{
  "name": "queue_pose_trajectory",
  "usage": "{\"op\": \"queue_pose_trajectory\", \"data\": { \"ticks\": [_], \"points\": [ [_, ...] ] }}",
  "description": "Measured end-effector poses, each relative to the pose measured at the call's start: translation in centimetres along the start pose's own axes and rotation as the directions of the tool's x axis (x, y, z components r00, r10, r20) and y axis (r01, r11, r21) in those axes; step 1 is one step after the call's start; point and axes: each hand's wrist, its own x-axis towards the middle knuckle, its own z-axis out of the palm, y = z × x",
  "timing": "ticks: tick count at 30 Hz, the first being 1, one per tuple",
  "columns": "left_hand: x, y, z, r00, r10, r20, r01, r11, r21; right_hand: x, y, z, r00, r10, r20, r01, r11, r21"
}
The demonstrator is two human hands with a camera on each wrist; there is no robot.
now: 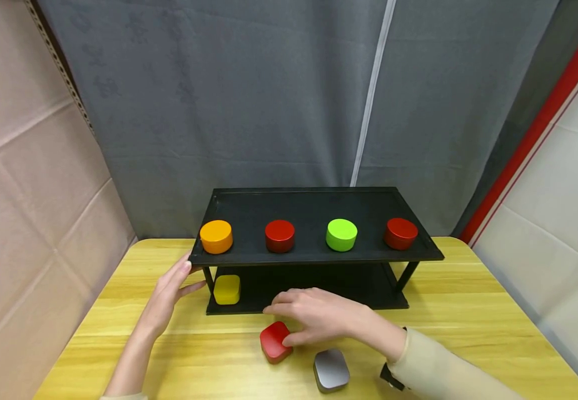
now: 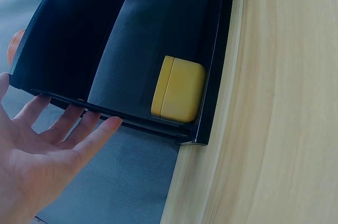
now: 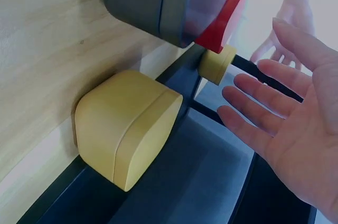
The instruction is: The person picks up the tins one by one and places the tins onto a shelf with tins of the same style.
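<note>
My left hand touches the left end of the two-tier black shelf, its extended fingers along the end in the left wrist view. A square yellow box sits nearby on the lower tier. My right hand hovers before the shelf, fingers extended and apart, holding nothing. Its thumb overlaps the square red box in the head view; contact is unclear. A square grey box lies nearer on the table. The right wrist view shows another yellow box at the shelf's front edge, hidden in the head view.
Along the top tier's front stand round orange, red, green and darker red boxes. A grey curtain hangs behind the wooden table, with pale cloth walls on both sides.
</note>
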Motion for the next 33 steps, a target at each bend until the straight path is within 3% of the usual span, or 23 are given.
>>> {"op": "queue_pose_trajectory", "data": {
  "ticks": [17, 33],
  "points": [
    [0.0, 0.1, 0.0, 1.0, -0.002, -0.003, 0.002, 1.0, 0.005, 1.3, -0.4, 1.8, 0.997, -0.063, 0.031, 0.066, 0.993, -0.094],
    [-0.1, 0.0, 0.0, 1.0, -0.005, -0.001, 0.005, 1.0, 0.008, 1.5, -0.5, 2.6, 0.997, -0.067, 0.044, 0.07, 0.993, -0.091]
  ]
}}
